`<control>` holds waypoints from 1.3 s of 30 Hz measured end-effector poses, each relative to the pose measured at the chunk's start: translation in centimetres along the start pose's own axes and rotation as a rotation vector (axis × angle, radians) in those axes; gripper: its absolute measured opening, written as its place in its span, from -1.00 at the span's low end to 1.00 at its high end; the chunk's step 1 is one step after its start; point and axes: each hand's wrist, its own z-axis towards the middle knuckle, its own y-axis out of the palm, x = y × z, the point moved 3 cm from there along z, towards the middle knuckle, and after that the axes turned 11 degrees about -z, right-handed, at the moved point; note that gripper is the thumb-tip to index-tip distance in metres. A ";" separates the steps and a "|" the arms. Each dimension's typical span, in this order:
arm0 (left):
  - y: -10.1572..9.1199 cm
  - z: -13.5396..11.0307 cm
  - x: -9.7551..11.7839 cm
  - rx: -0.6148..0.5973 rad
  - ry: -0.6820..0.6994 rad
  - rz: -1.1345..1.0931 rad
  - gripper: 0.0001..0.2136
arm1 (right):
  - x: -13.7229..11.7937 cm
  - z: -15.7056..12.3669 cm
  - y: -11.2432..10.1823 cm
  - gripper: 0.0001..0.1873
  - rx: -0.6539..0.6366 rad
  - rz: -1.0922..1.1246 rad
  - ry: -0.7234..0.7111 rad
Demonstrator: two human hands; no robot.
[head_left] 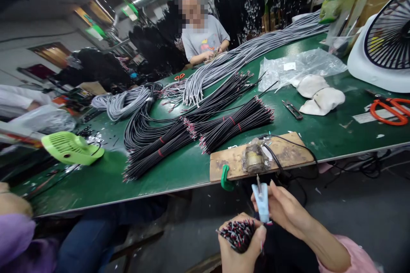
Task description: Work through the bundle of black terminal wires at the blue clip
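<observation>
A bundle of black cables (237,234), its red and white wire ends upward, is held nearest the camera, below the table edge, with the left hand (237,262) wrapped round it. A light-blue piece (263,208) at the spindle (258,180) of a small motor (254,160) is touched by the right hand (286,209); whether it is gripped cannot be told. Wire-end work seems in hand; careful alignment with the spindle is probably called for.
</observation>
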 end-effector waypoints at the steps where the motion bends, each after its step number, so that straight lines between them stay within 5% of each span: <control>1: -0.1 0.0 -0.1 -0.006 0.007 0.013 -0.90 | 0.2 -0.2 -0.5 -0.46 0.004 0.004 -0.005; 4: -0.4 -0.1 0.0 -0.029 0.033 0.053 -0.88 | 0.3 -1.3 -2.2 -0.51 0.054 -0.104 -0.058; 8: -0.5 -0.8 -0.3 -0.108 0.045 -0.030 -0.85 | -0.8 -3.7 -3.1 -0.70 0.166 -0.541 -0.146; 16: -1.5 -3.7 -3.9 0.070 -0.282 -0.094 -0.64 | -3.0 -5.6 0.8 -0.81 0.024 -1.108 -0.374; 21: -0.5 -3.8 -3.3 0.050 -0.278 -0.214 -0.63 | -2.2 -5.4 0.7 -0.70 0.107 -1.035 -0.367; 24: 0.0 -3.6 -3.0 0.006 -0.269 -0.275 -0.68 | -0.3 -5.1 0.1 -0.64 0.088 -0.723 -0.253; 28: 0.0 -2.9 -2.0 -0.027 -0.073 -0.147 -0.76 | 1.6 -4.3 -0.1 -0.58 -0.011 -0.361 -0.021; 35: -0.2 -1.6 0.8 -0.039 0.173 0.031 -0.94 | -3.8 -1.6 0.3 -0.51 0.310 -0.921 -0.266; 39: -0.1 -1.0 1.4 -0.030 0.220 0.011 -0.92 | -3.4 0.0 1.1 -0.46 0.162 -0.682 -0.104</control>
